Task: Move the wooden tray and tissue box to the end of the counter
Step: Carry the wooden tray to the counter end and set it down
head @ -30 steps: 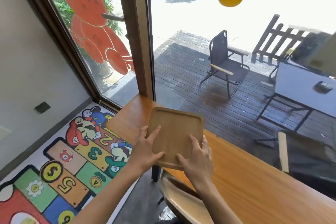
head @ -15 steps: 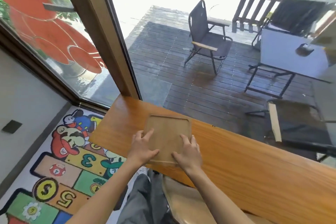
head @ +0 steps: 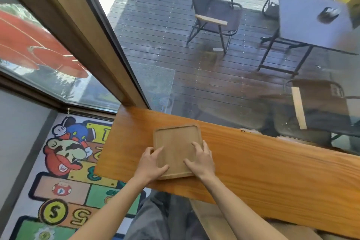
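Tray's down: a second ago the wooden tray (head: 176,148) was tilted up off the surface, now it lies flat on the desk (head: 272,171), near its left end by the window frame (head: 81,35). Left hand (head: 151,163) and right hand (head: 200,159) both rest on the near corners — fingers spread on top of the tray, thumbs at its near edge, so a light hold, not a lift.

Judgement: tray half of the task looks about done; releasing is next. Bare desk remains left of the left hand, so it could slide further toward the end if needed.

Tissue box — not in view; it would have to be fetched from somewhere past the right hand or off-frame.

Nothing on the desk blocks either hand. A chair seat (head: 212,220) sits below the near edge, and a game mat (head: 64,171) on the floor below the left hand.
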